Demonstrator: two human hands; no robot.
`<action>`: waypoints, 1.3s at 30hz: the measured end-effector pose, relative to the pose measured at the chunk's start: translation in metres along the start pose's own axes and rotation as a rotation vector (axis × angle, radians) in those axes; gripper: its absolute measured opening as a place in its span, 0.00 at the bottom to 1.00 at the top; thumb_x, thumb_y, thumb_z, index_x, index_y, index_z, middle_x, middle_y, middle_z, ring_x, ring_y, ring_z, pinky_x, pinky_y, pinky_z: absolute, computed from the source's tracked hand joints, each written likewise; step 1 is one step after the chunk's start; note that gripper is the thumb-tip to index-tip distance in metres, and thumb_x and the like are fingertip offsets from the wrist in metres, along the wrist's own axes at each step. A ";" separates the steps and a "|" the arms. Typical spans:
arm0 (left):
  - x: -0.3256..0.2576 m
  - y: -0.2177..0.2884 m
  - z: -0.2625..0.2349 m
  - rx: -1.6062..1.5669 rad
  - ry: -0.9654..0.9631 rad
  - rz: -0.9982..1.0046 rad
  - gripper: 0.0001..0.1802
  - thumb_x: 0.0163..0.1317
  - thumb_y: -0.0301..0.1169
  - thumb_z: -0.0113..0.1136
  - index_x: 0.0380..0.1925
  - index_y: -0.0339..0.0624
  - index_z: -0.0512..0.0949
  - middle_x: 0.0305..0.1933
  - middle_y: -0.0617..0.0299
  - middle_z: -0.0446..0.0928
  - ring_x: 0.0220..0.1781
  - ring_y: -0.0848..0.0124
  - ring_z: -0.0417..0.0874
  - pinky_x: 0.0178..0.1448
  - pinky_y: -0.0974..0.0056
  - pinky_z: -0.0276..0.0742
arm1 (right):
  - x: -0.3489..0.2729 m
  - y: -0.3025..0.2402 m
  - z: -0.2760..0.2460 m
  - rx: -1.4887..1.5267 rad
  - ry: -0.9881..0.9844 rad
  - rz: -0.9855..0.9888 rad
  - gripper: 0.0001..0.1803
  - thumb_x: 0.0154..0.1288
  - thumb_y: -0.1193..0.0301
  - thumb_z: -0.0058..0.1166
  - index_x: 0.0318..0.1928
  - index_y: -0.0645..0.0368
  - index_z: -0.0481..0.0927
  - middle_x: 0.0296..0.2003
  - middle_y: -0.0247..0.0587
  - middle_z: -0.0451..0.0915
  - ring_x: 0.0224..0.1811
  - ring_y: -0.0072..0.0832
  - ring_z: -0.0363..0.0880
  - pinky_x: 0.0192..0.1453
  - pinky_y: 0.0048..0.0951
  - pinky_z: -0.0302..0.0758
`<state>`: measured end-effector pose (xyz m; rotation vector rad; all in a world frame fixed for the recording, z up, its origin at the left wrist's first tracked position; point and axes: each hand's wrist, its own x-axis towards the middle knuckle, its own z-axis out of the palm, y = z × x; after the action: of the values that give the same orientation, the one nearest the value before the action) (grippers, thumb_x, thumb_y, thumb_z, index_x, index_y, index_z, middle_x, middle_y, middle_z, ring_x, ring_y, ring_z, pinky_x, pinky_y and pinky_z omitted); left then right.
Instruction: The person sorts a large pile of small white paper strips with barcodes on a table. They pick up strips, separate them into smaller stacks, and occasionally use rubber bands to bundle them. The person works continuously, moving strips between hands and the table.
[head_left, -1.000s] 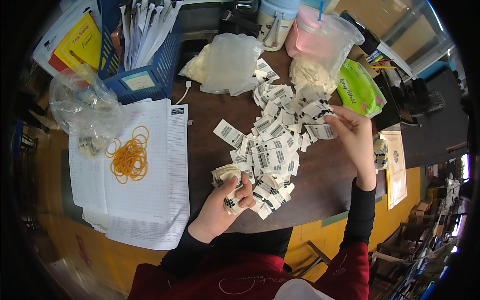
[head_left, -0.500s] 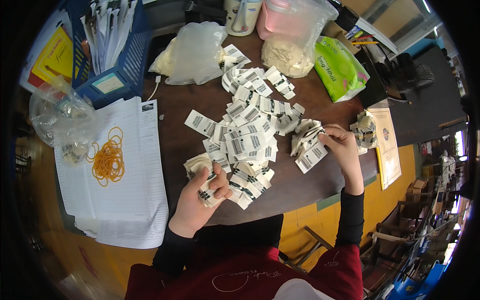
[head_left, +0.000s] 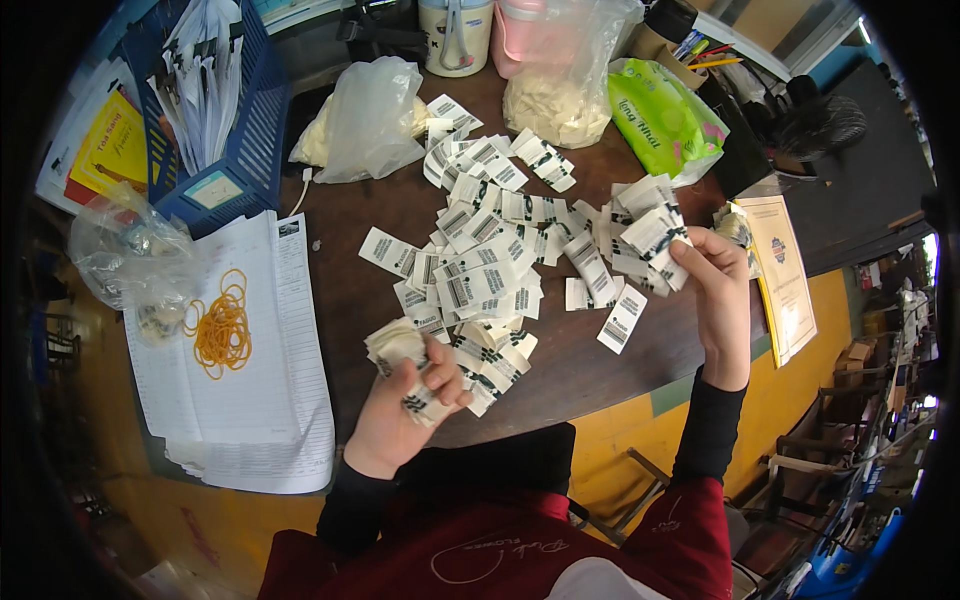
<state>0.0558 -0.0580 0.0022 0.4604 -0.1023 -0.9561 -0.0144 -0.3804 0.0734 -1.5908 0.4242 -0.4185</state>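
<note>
My left hand [head_left: 405, 410] is closed round a thick stack of white printed labels [head_left: 396, 343] at the table's near edge. Farther right, my right hand [head_left: 715, 280] pinches a loose, fanned bunch of the same labels [head_left: 650, 228] between thumb and fingers. Between the hands a heap of labels [head_left: 485, 275] spreads over the dark table, its strips overlapping at many angles. A single label [head_left: 622, 320] lies on the wood just below the bunch in my right hand.
Orange rubber bands [head_left: 222, 335] lie on lined papers [head_left: 250, 420] at left, beside a clear plastic bag [head_left: 130, 250]. Behind stand a blue file basket [head_left: 245, 130], two bags of pale pieces [head_left: 375, 120] [head_left: 560, 110] and a green tissue pack [head_left: 665, 115]. A yellow-edged booklet [head_left: 780, 270] lies at right.
My right hand has moved slightly up and right, and the labels at it are now lifted and fanned out. Several labels lie loose beneath them. My left hand still holds its stack.
</note>
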 end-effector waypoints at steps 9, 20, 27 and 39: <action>0.016 -0.016 0.009 0.248 0.110 0.030 0.18 0.65 0.46 0.63 0.40 0.46 0.70 0.30 0.69 0.62 0.34 0.73 0.67 0.45 0.62 0.66 | -0.034 0.035 0.020 -0.523 -0.074 0.154 0.10 0.64 0.75 0.60 0.43 0.69 0.83 0.31 0.31 0.82 0.34 0.12 0.75 0.37 0.19 0.71; 0.016 -0.015 0.004 0.192 0.119 0.032 0.16 0.66 0.44 0.61 0.40 0.46 0.70 0.31 0.69 0.63 0.34 0.73 0.67 0.44 0.63 0.65 | -0.030 0.020 0.044 -0.751 -0.099 -0.364 0.10 0.57 0.76 0.65 0.31 0.71 0.80 0.27 0.43 0.76 0.29 0.31 0.72 0.30 0.30 0.69; 0.018 -0.016 0.004 0.222 0.074 0.019 0.17 0.65 0.44 0.62 0.40 0.46 0.69 0.31 0.69 0.63 0.34 0.73 0.68 0.44 0.63 0.66 | -0.037 0.020 0.059 -1.235 -0.302 -0.543 0.14 0.57 0.75 0.60 0.44 0.62 0.75 0.40 0.43 0.75 0.43 0.41 0.74 0.50 0.37 0.68; 0.015 -0.015 0.004 0.204 0.086 0.010 0.17 0.65 0.44 0.62 0.39 0.46 0.70 0.30 0.68 0.64 0.34 0.72 0.69 0.44 0.63 0.67 | -0.033 0.023 0.062 -1.339 -0.244 -0.578 0.15 0.55 0.78 0.57 0.45 0.59 0.77 0.38 0.37 0.77 0.41 0.34 0.77 0.49 0.33 0.68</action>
<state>0.0514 -0.0790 -0.0022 0.6874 -0.1246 -0.9190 -0.0117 -0.3118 0.0468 -3.0576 -0.0228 -0.3636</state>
